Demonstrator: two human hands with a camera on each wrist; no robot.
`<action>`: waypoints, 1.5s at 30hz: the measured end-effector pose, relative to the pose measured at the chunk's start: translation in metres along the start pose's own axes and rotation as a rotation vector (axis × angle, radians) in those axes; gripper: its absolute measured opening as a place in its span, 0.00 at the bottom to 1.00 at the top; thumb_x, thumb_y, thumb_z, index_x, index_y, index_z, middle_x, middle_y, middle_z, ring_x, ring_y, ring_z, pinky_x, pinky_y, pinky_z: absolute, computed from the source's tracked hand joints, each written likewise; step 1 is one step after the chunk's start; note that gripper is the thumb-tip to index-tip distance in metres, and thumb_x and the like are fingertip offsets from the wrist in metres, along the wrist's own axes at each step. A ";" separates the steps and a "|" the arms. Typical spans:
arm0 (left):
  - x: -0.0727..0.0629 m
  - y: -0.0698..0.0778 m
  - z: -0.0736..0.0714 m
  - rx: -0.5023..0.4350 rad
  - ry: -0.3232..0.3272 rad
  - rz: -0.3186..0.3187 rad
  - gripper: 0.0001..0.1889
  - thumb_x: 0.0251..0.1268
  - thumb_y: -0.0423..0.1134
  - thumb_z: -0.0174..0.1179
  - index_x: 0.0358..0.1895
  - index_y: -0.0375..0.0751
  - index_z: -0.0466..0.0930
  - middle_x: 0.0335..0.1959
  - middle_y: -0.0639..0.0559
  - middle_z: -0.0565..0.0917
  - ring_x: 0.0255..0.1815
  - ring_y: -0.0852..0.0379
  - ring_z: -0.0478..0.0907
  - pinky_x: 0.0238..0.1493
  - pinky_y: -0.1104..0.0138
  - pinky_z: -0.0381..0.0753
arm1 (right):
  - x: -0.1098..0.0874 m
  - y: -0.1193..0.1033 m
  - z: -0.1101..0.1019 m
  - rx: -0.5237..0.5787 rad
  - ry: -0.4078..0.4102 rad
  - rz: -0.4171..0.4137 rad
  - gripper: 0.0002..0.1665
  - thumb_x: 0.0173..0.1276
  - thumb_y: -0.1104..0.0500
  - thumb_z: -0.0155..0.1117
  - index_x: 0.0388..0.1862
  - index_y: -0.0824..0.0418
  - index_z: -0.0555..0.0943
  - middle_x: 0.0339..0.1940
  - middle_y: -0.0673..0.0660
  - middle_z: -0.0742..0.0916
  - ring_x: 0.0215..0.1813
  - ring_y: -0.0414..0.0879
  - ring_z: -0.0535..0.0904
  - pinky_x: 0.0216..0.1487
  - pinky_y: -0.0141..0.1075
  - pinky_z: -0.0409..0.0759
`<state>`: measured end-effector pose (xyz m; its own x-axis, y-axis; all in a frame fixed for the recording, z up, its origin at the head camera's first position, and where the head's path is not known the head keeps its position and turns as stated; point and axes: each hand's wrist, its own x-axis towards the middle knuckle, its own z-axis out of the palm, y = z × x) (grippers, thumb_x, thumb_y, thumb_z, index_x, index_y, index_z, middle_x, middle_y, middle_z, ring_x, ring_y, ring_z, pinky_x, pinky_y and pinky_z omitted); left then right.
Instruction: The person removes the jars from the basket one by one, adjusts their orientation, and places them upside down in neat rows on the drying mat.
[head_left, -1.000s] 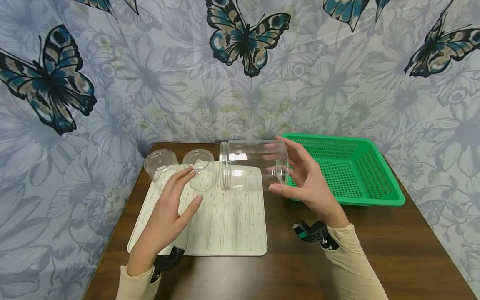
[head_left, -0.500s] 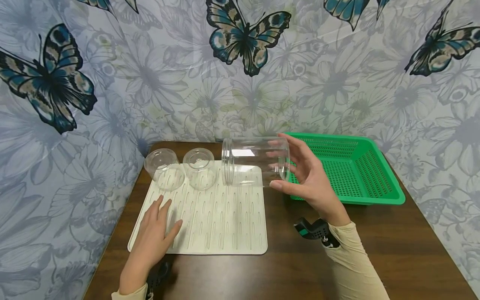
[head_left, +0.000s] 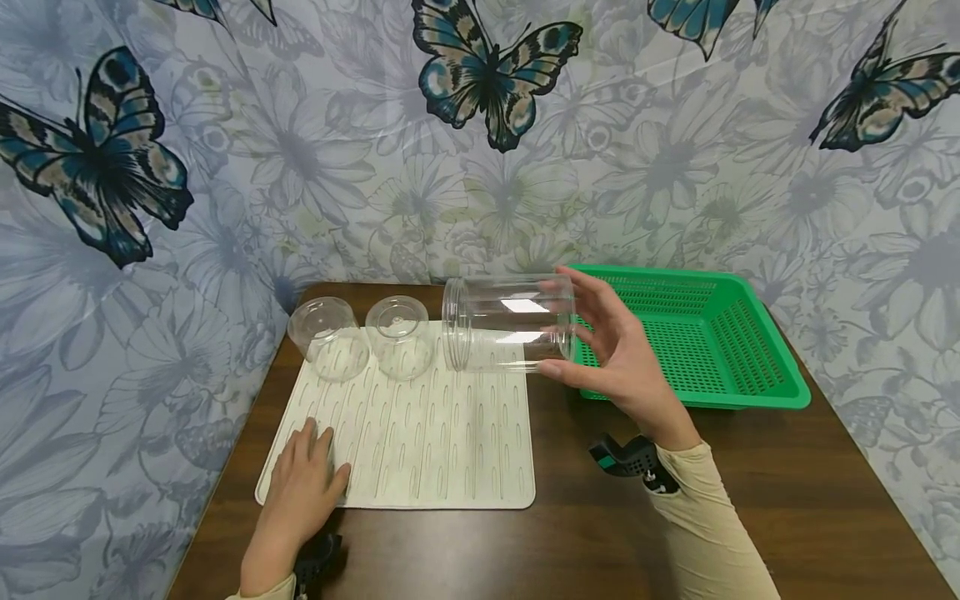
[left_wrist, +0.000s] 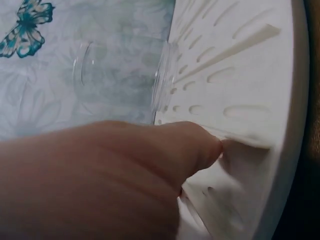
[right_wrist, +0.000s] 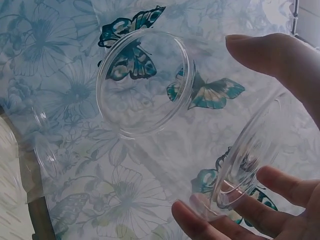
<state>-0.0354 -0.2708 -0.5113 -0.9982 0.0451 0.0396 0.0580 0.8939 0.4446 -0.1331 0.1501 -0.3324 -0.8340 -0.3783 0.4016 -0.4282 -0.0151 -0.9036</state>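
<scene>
My right hand (head_left: 626, 367) grips a clear jar (head_left: 502, 321) by its base end, thumb on the near side and fingers on the far side. The jar lies sideways in the air, its ringed mouth pointing left, overlapping the mat's back right corner in the head view. In the right wrist view, the round mouth (right_wrist: 145, 82) faces away from the fingers. My left hand (head_left: 300, 492) rests at the front left of the white ridged mat (head_left: 435, 458), fingers extended and holding nothing. Two more clear jars (head_left: 324, 333) stand upside down along the mat's back edge.
A green perforated basket (head_left: 750, 404) stands at the back right, just behind my right hand. The brown wooden table (head_left: 570, 533) extends around the mat. A butterfly-patterned cloth (head_left: 480, 192) rises behind the table's far edge.
My left hand has drawn back from the second standing jar to the mat's front left. The gripped jar has risen slightly and turned a little, shifting its reflections.
</scene>
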 end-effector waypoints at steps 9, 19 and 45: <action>-0.002 -0.001 0.002 0.003 -0.003 0.006 0.34 0.77 0.36 0.67 0.76 0.17 0.66 0.80 0.15 0.56 0.78 0.11 0.52 0.71 0.20 0.57 | 0.009 0.005 0.005 -0.278 0.047 0.046 0.58 0.62 0.63 0.87 0.87 0.46 0.67 0.79 0.53 0.76 0.74 0.52 0.74 0.69 0.44 0.80; -0.002 -0.001 0.001 0.006 -0.002 0.003 0.34 0.78 0.36 0.66 0.76 0.17 0.66 0.81 0.15 0.54 0.79 0.11 0.51 0.70 0.19 0.57 | 0.050 0.026 0.018 -0.681 -0.034 0.105 0.62 0.57 0.43 0.90 0.85 0.57 0.68 0.77 0.58 0.77 0.70 0.57 0.76 0.67 0.59 0.78; 0.000 -0.001 0.002 -0.033 -0.028 -0.030 0.35 0.79 0.37 0.65 0.78 0.18 0.64 0.83 0.17 0.52 0.80 0.12 0.47 0.71 0.18 0.51 | 0.107 0.094 0.071 -1.037 -0.349 0.364 0.62 0.58 0.40 0.89 0.84 0.61 0.70 0.73 0.66 0.78 0.72 0.66 0.76 0.62 0.59 0.84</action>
<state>-0.0353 -0.2711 -0.5140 -0.9995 0.0315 0.0013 0.0283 0.8798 0.4745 -0.2380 0.0430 -0.3848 -0.8945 -0.4419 -0.0674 -0.3969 0.8545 -0.3352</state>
